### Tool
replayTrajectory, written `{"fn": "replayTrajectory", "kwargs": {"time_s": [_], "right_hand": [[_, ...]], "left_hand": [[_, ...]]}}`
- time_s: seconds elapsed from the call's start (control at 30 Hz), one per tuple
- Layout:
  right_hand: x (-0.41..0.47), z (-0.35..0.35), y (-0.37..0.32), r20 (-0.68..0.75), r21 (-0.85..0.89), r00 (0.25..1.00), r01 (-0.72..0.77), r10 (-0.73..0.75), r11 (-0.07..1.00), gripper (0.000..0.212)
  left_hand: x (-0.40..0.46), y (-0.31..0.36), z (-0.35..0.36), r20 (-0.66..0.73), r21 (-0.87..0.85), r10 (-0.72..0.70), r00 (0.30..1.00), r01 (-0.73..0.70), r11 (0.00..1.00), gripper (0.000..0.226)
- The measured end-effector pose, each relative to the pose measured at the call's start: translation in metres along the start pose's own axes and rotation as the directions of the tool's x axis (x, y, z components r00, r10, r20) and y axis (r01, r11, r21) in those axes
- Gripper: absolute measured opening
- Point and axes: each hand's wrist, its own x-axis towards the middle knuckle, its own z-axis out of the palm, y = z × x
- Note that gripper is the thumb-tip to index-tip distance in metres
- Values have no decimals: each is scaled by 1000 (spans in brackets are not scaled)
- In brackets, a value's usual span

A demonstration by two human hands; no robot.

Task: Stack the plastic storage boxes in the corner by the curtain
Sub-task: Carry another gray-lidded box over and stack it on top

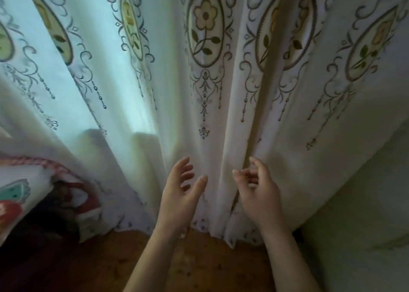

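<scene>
Straight ahead, patterned curtain (205, 81) before both empty hands, left (180, 194) and right (257, 192), fingers loosely spread; cushion (20, 194) leftward.

A white pleated curtain embroidered with flower medallions (205, 92) hangs straight ahead and closes off the whole front, its scalloped hem reaching the brown wooden floor (199, 265). Both hands, left (180, 194) and right (257, 194), hover just before its folds, a clear gap between them. To the left, a colourful patterned cushion (24, 194) bounds the floor; to the right, a pale wall (365, 214) does.
</scene>
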Motion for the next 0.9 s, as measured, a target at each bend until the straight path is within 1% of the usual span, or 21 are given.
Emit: {"fn": "replayTrajectory", "kwargs": {"time_s": [0.13,0.27,0.47,0.6,0.67,0.77,0.9], "right_hand": [[-32,50,-32,118,36,990,66,-70,997,66],[-67,91,-65,207,60,968,129,-138,990,63],[-142,154,-114,367,108,897,223,-248,969,63],[-205,191,-144,464,107,820,324,-335,940,58],[-229,205,-156,499,138,788,339,-361,930,58],[-271,234,-179,545,213,723,371,-425,904,57],[-328,273,-209,624,313,607,383,-492,869,56]], "left_hand": [[-29,-5,-66,-144,33,1,990,4,999,59],[-65,-9,-128,-243,55,-23,970,37,998,61],[-144,-22,-223,-429,46,-86,899,117,992,57],[-205,-30,-285,-556,27,-116,823,157,987,57],[-228,-32,-308,-600,29,-122,790,174,984,58],[-270,-36,-346,-691,43,-127,712,215,976,59],[-330,-43,-396,-805,25,-142,576,273,962,51]]}}
